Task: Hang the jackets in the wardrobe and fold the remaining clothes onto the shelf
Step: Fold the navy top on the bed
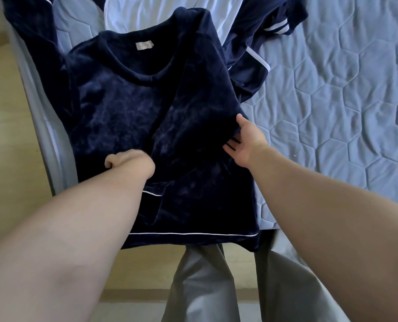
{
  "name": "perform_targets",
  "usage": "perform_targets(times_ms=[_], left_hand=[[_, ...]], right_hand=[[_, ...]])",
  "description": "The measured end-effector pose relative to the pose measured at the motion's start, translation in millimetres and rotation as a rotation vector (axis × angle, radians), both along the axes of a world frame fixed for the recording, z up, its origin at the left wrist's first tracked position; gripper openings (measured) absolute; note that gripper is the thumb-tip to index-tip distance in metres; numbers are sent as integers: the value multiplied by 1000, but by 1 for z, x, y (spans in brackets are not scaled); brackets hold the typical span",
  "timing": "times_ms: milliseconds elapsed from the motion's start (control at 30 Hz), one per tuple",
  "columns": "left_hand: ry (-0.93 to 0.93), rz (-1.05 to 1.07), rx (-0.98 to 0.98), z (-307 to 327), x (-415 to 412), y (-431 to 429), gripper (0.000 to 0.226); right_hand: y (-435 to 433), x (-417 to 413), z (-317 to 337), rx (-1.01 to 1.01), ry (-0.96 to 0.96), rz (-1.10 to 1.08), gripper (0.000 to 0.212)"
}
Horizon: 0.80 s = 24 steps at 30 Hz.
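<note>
A navy velvet top (128,98) with white piping along its hem lies spread on the bed, neck away from me. Its right side is folded in over the front. My left hand (128,162) sits on the lower middle of the top at the end of the fold line, fingers curled down into the fabric. My right hand (243,142) holds the top's right edge, thumb on the cloth and fingers tucked under it. The fingertips of both hands are hidden.
A second navy garment with white stripes (260,43) lies behind the top at the upper right, next to a pale blue cloth (147,15). The blue quilted bed cover (344,94) stretches right. The grey bed edge (37,117) and wooden floor (0,94) are left.
</note>
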<state>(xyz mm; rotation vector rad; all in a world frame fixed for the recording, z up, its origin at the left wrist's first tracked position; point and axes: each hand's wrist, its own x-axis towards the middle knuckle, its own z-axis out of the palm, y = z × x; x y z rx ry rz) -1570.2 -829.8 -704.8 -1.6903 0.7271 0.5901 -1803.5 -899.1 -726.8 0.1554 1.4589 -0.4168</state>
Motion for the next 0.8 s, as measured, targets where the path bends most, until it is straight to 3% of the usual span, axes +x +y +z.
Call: perform_targets(times_ms=[67,167,300,367,500,633,800], left_hand=[[113,109,-338,-5,-6,-27,48],[426,345,-840,-10,-23,-81,38],[686,504,-1207,-8,-50,-145,53],[729,514,-1255,-9,-54,-168,52],[714,302,-1304,-10,-51,-207,17],[741,252,-1261,-11,-57,-228,8],[717,286,-1270,-7,-57,-207,25]], right_hand=[[-4,-1,-3,8,-10,-7,29],[-9,-2,-6,29,-6,20,28],[-14,-1,-8,59,13,70,20],[-16,2,-9,66,29,97,23],[-20,14,-9,67,77,160,22],[-21,21,-9,66,92,187,31],[-20,17,-11,80,103,179,38]])
